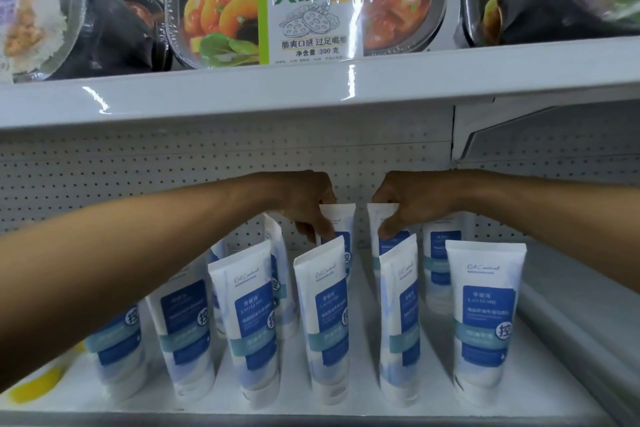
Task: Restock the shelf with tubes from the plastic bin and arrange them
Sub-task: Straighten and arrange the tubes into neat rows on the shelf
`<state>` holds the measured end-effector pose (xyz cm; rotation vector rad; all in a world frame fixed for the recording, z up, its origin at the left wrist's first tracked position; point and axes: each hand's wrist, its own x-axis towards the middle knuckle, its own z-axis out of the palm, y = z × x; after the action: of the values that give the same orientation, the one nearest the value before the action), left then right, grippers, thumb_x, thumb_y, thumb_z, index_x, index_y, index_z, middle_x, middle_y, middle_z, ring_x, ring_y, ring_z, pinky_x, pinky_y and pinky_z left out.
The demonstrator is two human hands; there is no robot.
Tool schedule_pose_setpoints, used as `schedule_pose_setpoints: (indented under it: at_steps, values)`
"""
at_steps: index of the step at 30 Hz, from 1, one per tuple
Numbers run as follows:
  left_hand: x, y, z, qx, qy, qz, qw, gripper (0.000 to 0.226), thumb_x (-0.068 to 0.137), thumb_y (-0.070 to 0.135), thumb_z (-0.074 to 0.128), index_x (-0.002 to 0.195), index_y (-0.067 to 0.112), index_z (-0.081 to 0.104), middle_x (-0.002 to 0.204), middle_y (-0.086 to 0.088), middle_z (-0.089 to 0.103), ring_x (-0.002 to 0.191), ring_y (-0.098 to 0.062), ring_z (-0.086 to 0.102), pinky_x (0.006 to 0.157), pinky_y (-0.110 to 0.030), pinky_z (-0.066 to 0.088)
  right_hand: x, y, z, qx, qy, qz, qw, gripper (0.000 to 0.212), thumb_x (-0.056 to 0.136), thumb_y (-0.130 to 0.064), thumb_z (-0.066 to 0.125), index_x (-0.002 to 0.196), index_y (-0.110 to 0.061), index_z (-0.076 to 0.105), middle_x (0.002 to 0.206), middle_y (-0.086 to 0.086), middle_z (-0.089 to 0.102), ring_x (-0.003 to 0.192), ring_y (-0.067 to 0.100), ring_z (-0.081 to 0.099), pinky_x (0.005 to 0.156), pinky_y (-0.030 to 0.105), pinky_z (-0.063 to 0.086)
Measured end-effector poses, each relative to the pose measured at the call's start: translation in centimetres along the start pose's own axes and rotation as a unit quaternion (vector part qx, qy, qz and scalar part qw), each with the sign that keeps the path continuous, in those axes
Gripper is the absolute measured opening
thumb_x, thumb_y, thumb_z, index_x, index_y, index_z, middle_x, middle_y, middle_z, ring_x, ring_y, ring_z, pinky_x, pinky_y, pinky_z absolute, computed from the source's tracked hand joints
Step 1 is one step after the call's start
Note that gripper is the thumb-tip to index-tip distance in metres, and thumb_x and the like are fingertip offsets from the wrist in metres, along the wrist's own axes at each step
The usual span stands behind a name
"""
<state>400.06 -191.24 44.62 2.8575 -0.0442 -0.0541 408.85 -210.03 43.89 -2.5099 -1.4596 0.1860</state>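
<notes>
A glossy white metal upper shelf board (311, 90) is stretching across, catching streaks of light. Behind it, a pale grey perforated back panel (138, 163) is running the full width. Clear-lidded ready-meal trays (221, 3) are sitting side by side on top, and a white lower shelf deck (540, 357) is lying beneath.

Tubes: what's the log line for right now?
left hand pinches back-row tube | right hand pinches neighbouring tube | front tubes standing
</notes>
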Motion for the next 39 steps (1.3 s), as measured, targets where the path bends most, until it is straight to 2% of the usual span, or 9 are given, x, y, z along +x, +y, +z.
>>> schedule_pose_setpoints:
  at_steps: [3, 6, 11, 23, 26, 30, 34, 37, 39]
  values:
    - [0.2, -0.2, 0.0, -0.016, 0.000, 0.002, 1.000, 0.029, 0.082, 0.019, 0.075, 0.107, 0.005, 0.070, 0.099, -0.004, 0.073, 0.077, -0.012, 0.072, 0.070, -0.019, 0.059, 0.0, 0.1, 0.1, 0.009, 0.003, -0.002, 1.000, 0.010, 0.081, -0.035, 0.074, 0.082, -0.027, 0.068, 0.082, -0.016, 0.069, 0.080, 0.007, 0.066, 0.069, 0.019, 0.050]
    - [0.2, -0.2, 0.3, -0.026, 0.004, 0.008, 1.000, 0.029, 0.083, 0.020, 0.074, 0.107, 0.006, 0.070, 0.089, 0.004, 0.071, 0.071, -0.008, 0.070, 0.065, -0.015, 0.057, -0.1, 0.1, 0.2, 0.017, 0.009, -0.004, 1.000, 0.010, 0.082, -0.034, 0.073, 0.077, -0.028, 0.067, 0.075, -0.018, 0.068, 0.074, 0.004, 0.064, 0.064, 0.016, 0.047]
    - [0.4, 0.2, 0.5, -0.028, 0.006, 0.012, 1.000, 0.032, 0.085, 0.020, 0.072, 0.113, 0.006, 0.068, 0.106, -0.004, 0.072, 0.072, -0.007, 0.069, 0.064, -0.013, 0.056, -0.1, 0.2, 0.2, 0.023, 0.009, -0.009, 1.000, 0.014, 0.082, -0.033, 0.073, 0.071, -0.031, 0.065, 0.067, -0.020, 0.067, 0.071, 0.005, 0.065, 0.062, 0.017, 0.046]
    - [0.3, 0.7, 0.4, 0.002, -0.001, 0.011, 1.000, 0.033, 0.085, 0.019, 0.072, 0.115, 0.005, 0.067, 0.110, -0.007, 0.071, 0.071, -0.006, 0.067, 0.060, -0.010, 0.054, -0.5, 0.2, 0.2, 0.020, 0.001, -0.008, 1.000, 0.008, 0.081, -0.035, 0.073, 0.081, -0.029, 0.068, 0.080, -0.014, 0.071, 0.078, 0.006, 0.067, 0.066, 0.018, 0.049]
    - [0.2, 0.8, 0.4, 0.003, -0.007, 0.010, 1.000, 0.036, 0.084, 0.021, 0.074, 0.117, 0.008, 0.066, 0.111, -0.005, 0.071, 0.081, -0.011, 0.070, 0.068, -0.015, 0.057, -0.5, 0.0, -0.2, 0.004, 0.002, -0.009, 1.000, 0.017, 0.081, -0.037, 0.073, 0.087, -0.022, 0.069, 0.082, -0.012, 0.070, 0.075, 0.003, 0.064, 0.068, 0.020, 0.050]
    - [-0.9, 0.8, -0.9, 0.047, 0.024, 0.022, 0.998, 0.036, 0.084, 0.035, 0.071, 0.118, 0.026, 0.063, 0.113, 0.007, 0.069, 0.099, -0.009, 0.066, 0.095, -0.030, 0.051, -0.5, -0.3, -1.3, -0.007, 0.013, -0.023, 1.000, 0.032, 0.081, -0.041, 0.071, 0.107, -0.022, 0.068, 0.102, -0.011, 0.071, 0.093, 0.004, 0.067, 0.089, 0.030, 0.055]
    - [-3.8, -0.3, -3.4, -0.002, 0.079, 0.029, 0.996, 0.024, 0.087, 0.038, 0.067, 0.110, 0.041, 0.066, 0.107, 0.020, 0.071, 0.102, 0.002, 0.064, 0.106, -0.031, 0.042, -0.7, -1.2, -2.2, -0.017, 0.024, -0.044, 0.999, 0.033, 0.085, -0.043, 0.065, 0.114, -0.025, 0.065, 0.109, -0.018, 0.065, 0.098, -0.004, 0.061, 0.084, 0.014, 0.048]
    - [-5.9, -2.1, -4.7, -0.024, 0.044, 0.007, 0.999, 0.023, 0.083, 0.040, 0.072, 0.104, 0.048, 0.068, 0.107, 0.025, 0.069, 0.110, 0.003, 0.061, 0.110, -0.035, 0.038, 0.3, -2.0, -2.3, -0.026, 0.013, -0.056, 0.998, 0.033, 0.085, -0.047, 0.063, 0.113, -0.030, 0.062, 0.111, -0.021, 0.062, 0.101, -0.005, 0.059, 0.085, 0.013, 0.046]
    - [-6.8, -3.1, -5.1, -0.022, 0.000, 0.004, 1.000, 0.032, 0.080, 0.030, 0.075, 0.108, 0.043, 0.068, 0.111, 0.020, 0.070, 0.111, 0.003, 0.061, 0.110, -0.034, 0.038, 1.0, -2.7, -2.4, -0.041, 0.002, -0.057, 0.998, 0.033, 0.083, -0.052, 0.062, 0.111, -0.035, 0.060, 0.112, -0.022, 0.062, 0.102, -0.005, 0.058, 0.089, 0.017, 0.047]
